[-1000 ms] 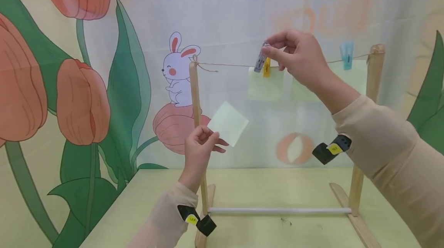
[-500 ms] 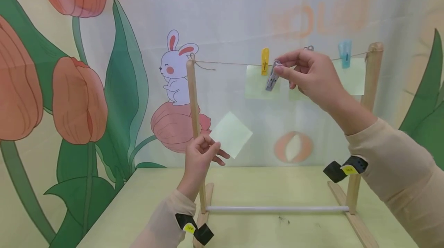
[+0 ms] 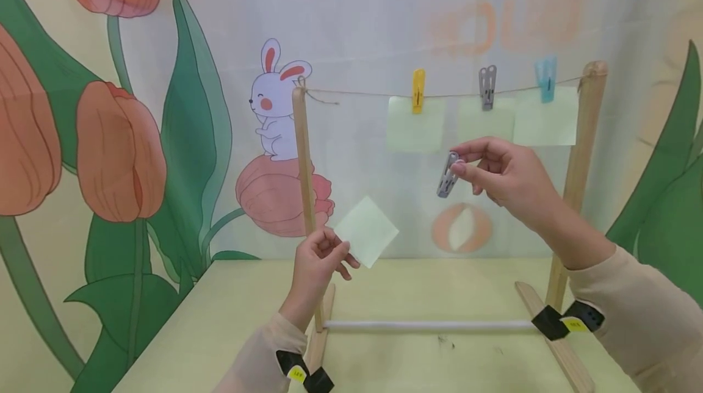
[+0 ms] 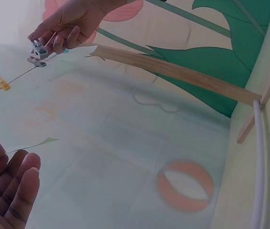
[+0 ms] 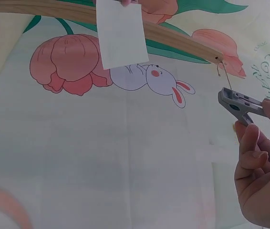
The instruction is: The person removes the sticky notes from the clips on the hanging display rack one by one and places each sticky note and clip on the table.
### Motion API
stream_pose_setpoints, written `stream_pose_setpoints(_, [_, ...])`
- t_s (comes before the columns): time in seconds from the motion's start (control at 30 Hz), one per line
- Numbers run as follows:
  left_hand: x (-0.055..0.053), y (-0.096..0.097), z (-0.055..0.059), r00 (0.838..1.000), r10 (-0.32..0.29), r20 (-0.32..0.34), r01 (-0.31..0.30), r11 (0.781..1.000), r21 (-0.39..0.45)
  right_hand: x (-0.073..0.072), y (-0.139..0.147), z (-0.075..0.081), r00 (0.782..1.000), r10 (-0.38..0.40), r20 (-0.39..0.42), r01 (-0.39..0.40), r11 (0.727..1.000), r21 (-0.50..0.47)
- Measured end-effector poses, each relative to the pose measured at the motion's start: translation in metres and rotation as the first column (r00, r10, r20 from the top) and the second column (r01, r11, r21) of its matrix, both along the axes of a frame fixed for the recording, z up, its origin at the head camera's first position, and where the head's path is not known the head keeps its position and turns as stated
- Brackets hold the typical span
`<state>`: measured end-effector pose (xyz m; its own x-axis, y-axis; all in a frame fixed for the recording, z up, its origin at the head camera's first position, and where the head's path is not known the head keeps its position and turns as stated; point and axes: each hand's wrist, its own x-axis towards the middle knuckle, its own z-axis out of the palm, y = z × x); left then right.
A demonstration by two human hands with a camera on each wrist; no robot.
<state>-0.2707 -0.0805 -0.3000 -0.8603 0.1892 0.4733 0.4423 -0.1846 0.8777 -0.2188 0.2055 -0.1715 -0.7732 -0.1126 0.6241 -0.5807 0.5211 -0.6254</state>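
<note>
In the head view my left hand (image 3: 321,259) pinches a pale green square of paper (image 3: 367,232) by one corner, beside the left wooden post. My right hand (image 3: 508,176) holds a grey clothespin (image 3: 448,174) between thumb and fingers, below the string (image 3: 362,93). The right wrist view shows this clothespin (image 5: 240,102) gripped at its handle end. Three pale green papers hang from the string: one under a yellow clothespin (image 3: 418,91), one under another grey clothespin (image 3: 487,88), one under a blue clothespin (image 3: 546,80).
The string runs between a left wooden post (image 3: 305,161) and a right wooden post (image 3: 583,130). A white rod (image 3: 428,324) joins their feet on the light yellow-green table (image 3: 219,313). Behind hangs a printed cloth with tulips and a rabbit (image 3: 277,112).
My right hand has come down and to the right from the string, carrying the grey clothespin below the hanging papers. My left hand has sunk a little, still pinching the paper.
</note>
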Motion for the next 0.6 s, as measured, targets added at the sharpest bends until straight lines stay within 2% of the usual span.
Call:
stream_pose_setpoints(0.33, [0.001,-0.002,-0.020,0.999,-0.004,0.034,0.005,1.000,-0.030,0.009,0.016,-0.040,0.998,0.031,0.046,-0.031,1.000,0.003])
stream_pose_setpoints(0.5, [0.002,-0.002,-0.034,0.997,0.002,0.071,0.004,0.996,-0.090,0.012,0.023,-0.066,0.996,0.034,0.083,-0.033,0.999,-0.006])
stream_pose_setpoints(0.6, [0.003,-0.002,-0.044,0.995,-0.013,0.099,0.026,0.991,-0.132,0.014,0.026,-0.083,0.993,0.024,0.112,-0.022,1.000,-0.019])
